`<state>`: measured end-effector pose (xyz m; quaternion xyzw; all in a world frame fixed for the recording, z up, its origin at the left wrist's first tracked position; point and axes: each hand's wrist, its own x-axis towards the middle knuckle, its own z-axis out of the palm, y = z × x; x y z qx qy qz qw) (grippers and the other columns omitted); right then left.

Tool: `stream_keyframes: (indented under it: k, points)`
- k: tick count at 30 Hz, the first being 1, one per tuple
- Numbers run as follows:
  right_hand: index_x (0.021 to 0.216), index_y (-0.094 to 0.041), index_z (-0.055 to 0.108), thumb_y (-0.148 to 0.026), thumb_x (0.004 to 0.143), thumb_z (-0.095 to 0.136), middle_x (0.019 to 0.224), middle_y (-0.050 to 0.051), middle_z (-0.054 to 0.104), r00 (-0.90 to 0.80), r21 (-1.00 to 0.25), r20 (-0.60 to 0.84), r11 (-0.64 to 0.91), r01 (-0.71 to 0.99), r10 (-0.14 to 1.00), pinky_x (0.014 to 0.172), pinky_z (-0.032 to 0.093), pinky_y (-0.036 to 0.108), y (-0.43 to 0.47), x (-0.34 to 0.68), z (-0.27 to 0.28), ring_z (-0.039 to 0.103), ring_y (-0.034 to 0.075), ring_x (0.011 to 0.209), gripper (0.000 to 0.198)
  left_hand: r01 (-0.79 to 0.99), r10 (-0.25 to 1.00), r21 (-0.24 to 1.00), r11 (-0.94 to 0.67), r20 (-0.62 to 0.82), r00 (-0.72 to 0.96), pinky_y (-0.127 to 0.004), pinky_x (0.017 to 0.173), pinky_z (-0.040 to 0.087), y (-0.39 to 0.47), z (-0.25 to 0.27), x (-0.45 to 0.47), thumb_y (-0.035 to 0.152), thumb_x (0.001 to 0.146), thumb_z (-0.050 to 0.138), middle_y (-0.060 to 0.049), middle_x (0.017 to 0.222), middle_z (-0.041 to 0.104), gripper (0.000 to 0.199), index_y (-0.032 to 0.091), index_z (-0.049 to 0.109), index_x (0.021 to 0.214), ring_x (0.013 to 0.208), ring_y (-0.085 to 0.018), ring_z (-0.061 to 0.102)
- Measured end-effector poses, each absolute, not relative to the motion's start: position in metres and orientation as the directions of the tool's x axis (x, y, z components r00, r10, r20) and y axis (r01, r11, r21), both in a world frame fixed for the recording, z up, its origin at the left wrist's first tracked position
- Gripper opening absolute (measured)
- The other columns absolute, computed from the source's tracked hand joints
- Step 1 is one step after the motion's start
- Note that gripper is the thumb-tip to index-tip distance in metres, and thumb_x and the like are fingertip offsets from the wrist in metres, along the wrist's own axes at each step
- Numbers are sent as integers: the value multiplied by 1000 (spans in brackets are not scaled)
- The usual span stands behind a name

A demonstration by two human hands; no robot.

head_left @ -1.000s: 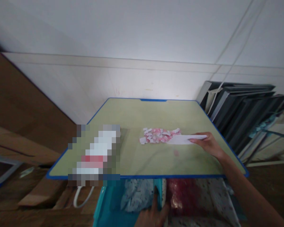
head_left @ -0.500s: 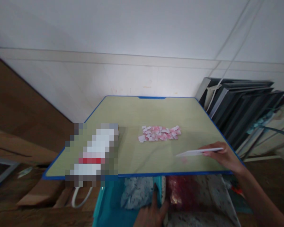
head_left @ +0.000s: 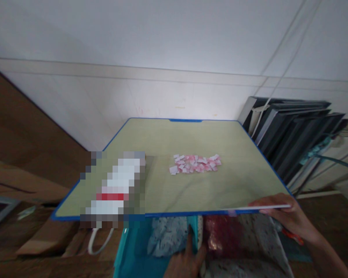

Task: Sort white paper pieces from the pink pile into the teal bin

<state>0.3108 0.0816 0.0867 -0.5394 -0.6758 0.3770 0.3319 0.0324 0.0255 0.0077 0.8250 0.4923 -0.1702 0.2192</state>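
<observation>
My right hand (head_left: 280,208) is closed on a thin white card (head_left: 243,208), seen nearly edge-on at the board's front right edge. A small blurred pink scrap (head_left: 232,212) lies by the card's left end, at the blue rim. Several torn pink and white paper scraps (head_left: 195,163) form a strip on the blue-edged, pale green board (head_left: 185,141). Below the board, my left hand (head_left: 185,259) grips the adjoining rims of a teal bin (head_left: 120,251) and a speckled grey container (head_left: 249,266). Its index finger reaches down inside the teal bin's wall.
Pale grey scraps (head_left: 168,237) lie in the teal bin and a shiny red mass (head_left: 220,237) in the container. A pixelated white object (head_left: 118,177) covers the board's left side. Dark flat panels (head_left: 301,127) lean at right; a wall (head_left: 179,96) stands behind.
My right hand and the card have come toward me from the board's surface to its front edge, the pink scrap moving along with them. My left hand has stayed on the rims.
</observation>
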Motion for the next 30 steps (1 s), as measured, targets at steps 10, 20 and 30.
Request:
stream_keyframes:
  k: [10, 20, 30]
  points:
    - [66, -22, 72, -30, 55, 71, 63, 4, 70, 92, -869, 170, 105, 484, 981, 50, 51, 28, 79, 324, 78, 63, 21, 55, 13, 901, 746, 157, -405, -512, 425, -45, 60, 50, 27, 10, 36, 31, 71, 54, -26, 135, 19, 61, 34, 29, 126, 73, -32, 61]
    - [64, -14, 64, -31, 47, 74, 51, -3, 61, 434, -970, 217, 142, 197, 875, 38, 40, 21, 159, 326, 93, 50, 10, 42, 26, 933, 778, 134, -335, -519, 354, -44, 59, 51, 25, 9, 45, 14, 69, 52, -21, 137, 19, 59, 34, 36, 123, 72, -29, 62]
    - [64, -10, 65, -29, 51, 72, 53, 0, 61, -53, -953, -109, -89, 290, 993, 45, 40, 21, 166, 294, 91, 51, 11, 47, 24, 930, 771, 139, -340, -524, 360, -42, 61, 50, 28, 10, 44, 20, 69, 54, -21, 137, 21, 52, 31, 40, 118, 77, -29, 61]
